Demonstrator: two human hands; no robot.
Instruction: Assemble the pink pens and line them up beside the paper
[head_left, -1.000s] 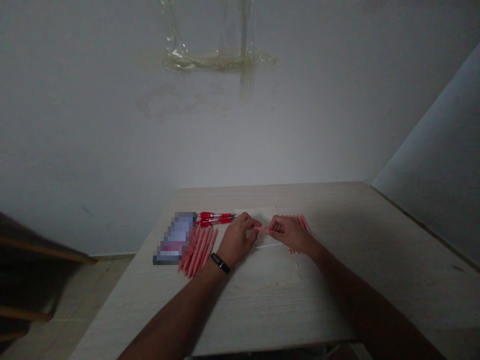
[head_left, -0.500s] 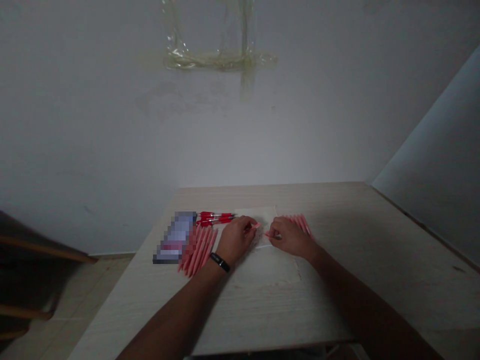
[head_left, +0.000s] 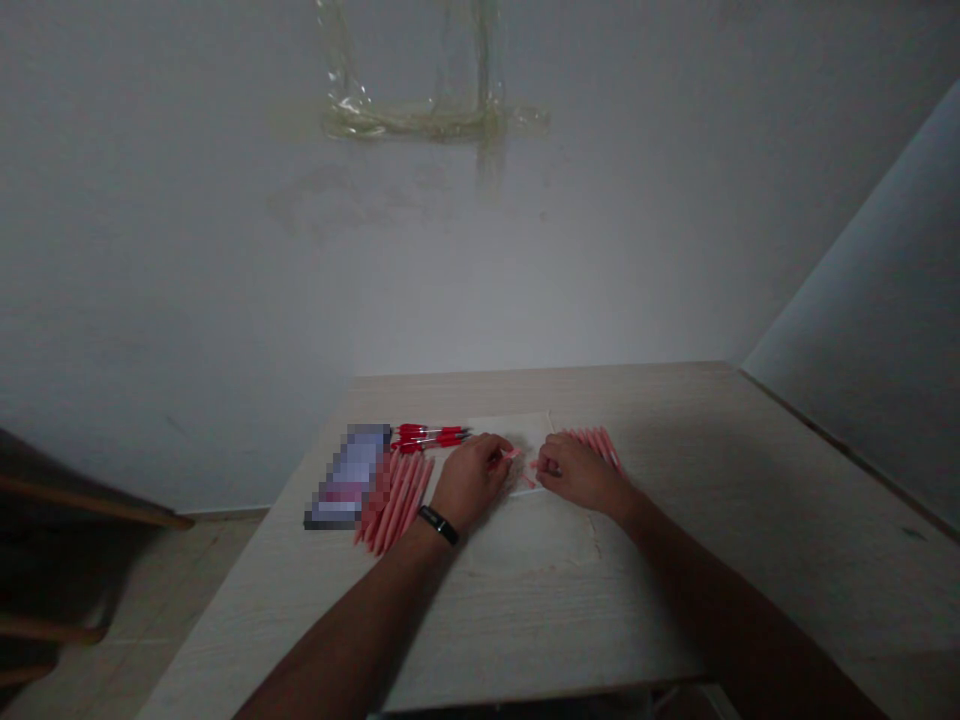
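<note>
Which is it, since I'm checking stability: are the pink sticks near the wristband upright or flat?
Lying flat: the pink sticks stretch side by side along the table.

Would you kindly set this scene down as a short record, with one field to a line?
Left hand: pinching a small pink piece
Right hand: curled, apart from the left; whether it grips anything is unclear
Left wrist: dark band
Left pink sticks: bundled on the table, left of the left hand
Red pens: beyond that bundle
Right pink sticks: partly hidden by the right hand
Wall: clear tape stuck on it
</note>
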